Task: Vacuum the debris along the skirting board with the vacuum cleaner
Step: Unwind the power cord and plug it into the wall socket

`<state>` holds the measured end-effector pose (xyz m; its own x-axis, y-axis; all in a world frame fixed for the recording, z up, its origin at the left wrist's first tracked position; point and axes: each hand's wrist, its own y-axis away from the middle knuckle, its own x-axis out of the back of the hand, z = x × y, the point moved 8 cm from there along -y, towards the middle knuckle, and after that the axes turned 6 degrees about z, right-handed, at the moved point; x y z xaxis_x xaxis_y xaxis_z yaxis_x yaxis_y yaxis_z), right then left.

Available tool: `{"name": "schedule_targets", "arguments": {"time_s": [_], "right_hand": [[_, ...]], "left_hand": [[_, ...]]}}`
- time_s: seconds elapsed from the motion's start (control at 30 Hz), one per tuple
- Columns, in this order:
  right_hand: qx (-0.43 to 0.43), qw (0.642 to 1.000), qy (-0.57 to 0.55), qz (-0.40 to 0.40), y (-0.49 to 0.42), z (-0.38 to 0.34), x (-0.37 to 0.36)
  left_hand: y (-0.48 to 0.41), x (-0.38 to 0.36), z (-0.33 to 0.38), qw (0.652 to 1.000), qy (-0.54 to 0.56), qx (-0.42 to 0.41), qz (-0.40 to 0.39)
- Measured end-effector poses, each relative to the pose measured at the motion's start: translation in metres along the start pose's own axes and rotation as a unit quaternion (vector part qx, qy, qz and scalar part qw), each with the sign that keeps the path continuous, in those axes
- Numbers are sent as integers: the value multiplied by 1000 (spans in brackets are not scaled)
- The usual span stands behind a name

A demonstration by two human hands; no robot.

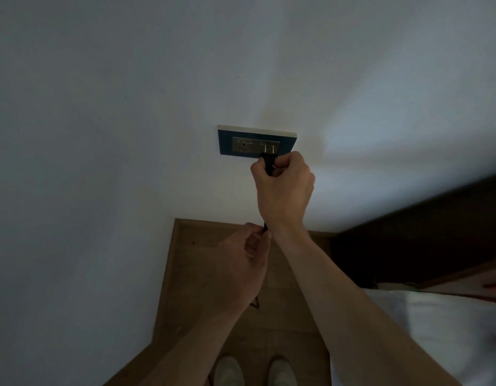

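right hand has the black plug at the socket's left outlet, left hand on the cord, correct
No: the head view shows the black plug at the right outlet of the socket. The right hand holds it; the left hand pinches the cord.

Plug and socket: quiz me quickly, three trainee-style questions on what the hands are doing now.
1. True or false: the plug is at the left outlet of the socket.
2. The left hand pinches: A the cord; B the socket; C nothing.
3. Which hand grips the plug?
Key: 1 false, it is at the right outlet; 2 A; 3 the right hand.
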<state>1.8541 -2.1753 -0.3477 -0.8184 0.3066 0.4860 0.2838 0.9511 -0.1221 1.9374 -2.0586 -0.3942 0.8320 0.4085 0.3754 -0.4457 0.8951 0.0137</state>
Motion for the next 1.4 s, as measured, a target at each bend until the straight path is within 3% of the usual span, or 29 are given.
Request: {"name": "schedule_targets", "arguments": {"time_s": [1.4], "right_hand": [[13,999,17,27,0,-11,1]], "left_hand": [[-3,5,1,999,40,-7,-9]]}}
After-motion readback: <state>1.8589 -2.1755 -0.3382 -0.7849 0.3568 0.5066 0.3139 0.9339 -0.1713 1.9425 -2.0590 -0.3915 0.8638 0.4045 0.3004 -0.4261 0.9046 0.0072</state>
